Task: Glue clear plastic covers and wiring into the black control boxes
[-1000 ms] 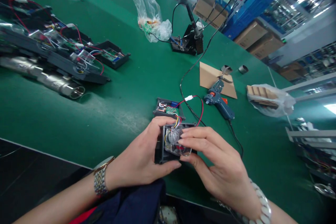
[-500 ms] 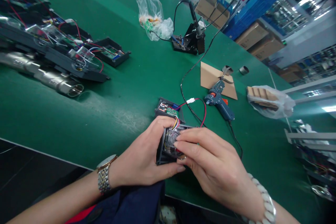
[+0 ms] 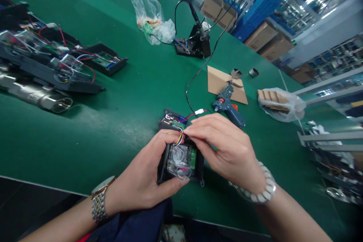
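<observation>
across the green desk, my left hand grips the dark-grey rectangular housing with clear plastic inside; my right hand's fingertips pinch together at its thin multicoloured wires.

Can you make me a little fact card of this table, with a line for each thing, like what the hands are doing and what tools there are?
Left hand: holding an open dark case
Right hand: fingertips at the coloured wires; grip too small to tell
In the case: a clear plastic part
Just beyond: another open box with a green board
Tool: blue-grey glue gun, beside flat cardboard
Far side: see-through bag
Far left: shiny metal parts
Table: green
</observation>
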`<state>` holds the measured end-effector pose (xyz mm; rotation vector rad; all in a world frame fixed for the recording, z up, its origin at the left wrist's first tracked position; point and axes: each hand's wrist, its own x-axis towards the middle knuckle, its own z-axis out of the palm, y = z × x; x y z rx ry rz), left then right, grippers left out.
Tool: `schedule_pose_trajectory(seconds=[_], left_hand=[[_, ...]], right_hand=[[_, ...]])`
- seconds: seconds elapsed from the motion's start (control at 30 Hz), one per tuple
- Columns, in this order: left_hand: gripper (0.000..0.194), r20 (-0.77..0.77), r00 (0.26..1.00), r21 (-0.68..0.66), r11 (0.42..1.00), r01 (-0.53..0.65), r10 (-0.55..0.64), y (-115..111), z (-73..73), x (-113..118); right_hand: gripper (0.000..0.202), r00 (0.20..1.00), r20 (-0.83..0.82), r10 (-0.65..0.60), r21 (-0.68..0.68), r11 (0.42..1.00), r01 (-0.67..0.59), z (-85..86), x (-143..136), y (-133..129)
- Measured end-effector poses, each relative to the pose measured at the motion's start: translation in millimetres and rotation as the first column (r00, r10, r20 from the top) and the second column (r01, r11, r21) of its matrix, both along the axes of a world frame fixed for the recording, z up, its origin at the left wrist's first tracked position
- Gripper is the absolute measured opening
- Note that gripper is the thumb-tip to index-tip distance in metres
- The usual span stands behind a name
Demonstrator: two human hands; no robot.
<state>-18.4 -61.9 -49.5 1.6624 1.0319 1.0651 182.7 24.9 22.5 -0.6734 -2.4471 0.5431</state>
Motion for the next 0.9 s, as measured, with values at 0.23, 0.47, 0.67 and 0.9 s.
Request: schedule_pose_trajectory(seconds=[0.23, 0.47, 0.67, 0.9], left_hand=[[0.062, -0.042, 0.999, -0.009, 1.000, 0.012, -0.013, 0, 2.4, -1], [0.065, -0.058, 0.998, -0.011, 1.000, 0.013, -0.014, 0, 0.9, -1], [0.064, -0.059, 0.998, -0.045, 0.999, 0.007, -0.009, 3, 3.3, 0], [0.065, -0.068, 0.997, -0.074, 0.997, 0.017, -0.022, 4, -0.1, -1]], right_hand=[[0.034, 0.909, 0.331, 0.255, 0.193, 0.924, -0.329, 6.5, -11, 31], [0.035, 0.840, 0.436, 0.322, 0.151, 0.894, -0.421, 15.2, -17, 42], [0.032, 0.842, 0.453, 0.294, 0.211, 0.882, -0.421, 7.2, -17, 43], [0.031, 0.894, 0.411, 0.180, 0.327, 0.886, -0.329, 1.9, -8, 44]])
